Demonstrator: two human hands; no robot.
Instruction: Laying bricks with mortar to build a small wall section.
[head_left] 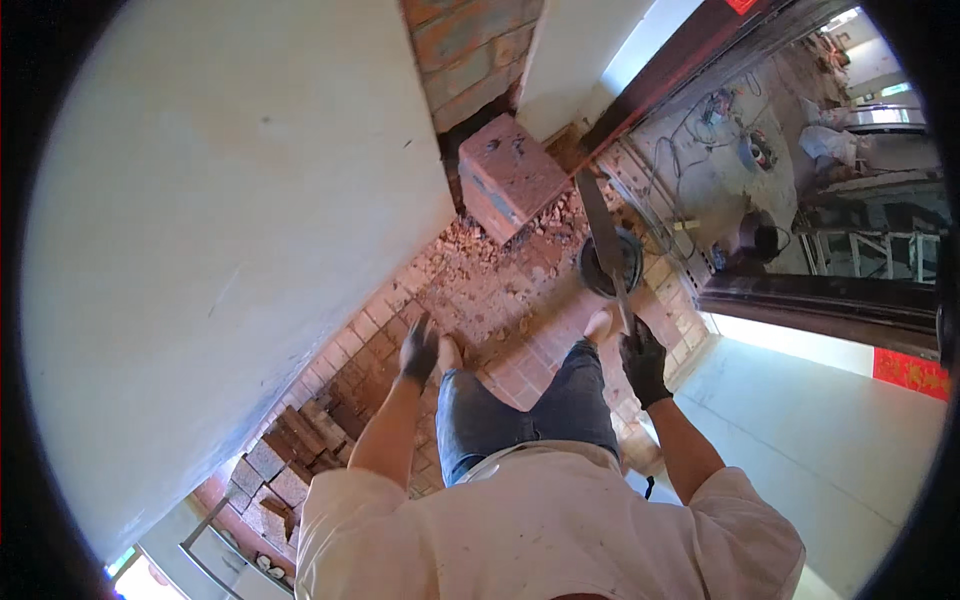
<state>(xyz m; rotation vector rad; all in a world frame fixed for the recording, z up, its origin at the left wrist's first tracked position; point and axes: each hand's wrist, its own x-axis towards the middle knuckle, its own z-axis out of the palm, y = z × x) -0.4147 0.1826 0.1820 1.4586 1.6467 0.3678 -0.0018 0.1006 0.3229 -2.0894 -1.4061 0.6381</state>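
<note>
My right hand (645, 362), in a dark glove, is closed around the narrow handle of a long, broad-bladed knife like a machete (600, 222). Its blade points away from me and crosses above a round black bucket (634, 262) on the floor. The bucket's contents are mostly hidden. My left hand (418, 352), gloved too, hangs beside my left knee with fingers stretched out and nothing in it. Ahead, a squat reddish brick block (510, 172) stands in a wall gap, with broken brick rubble (470, 250) around its base.
A pale wall (240, 220) runs along my left. Loose bricks (285, 470) are piled against it, lower left. At the right, a dark-framed doorway (800, 297) opens onto a room with cables (670, 155) on its floor. Dusty brick paving (515, 365) lies underfoot.
</note>
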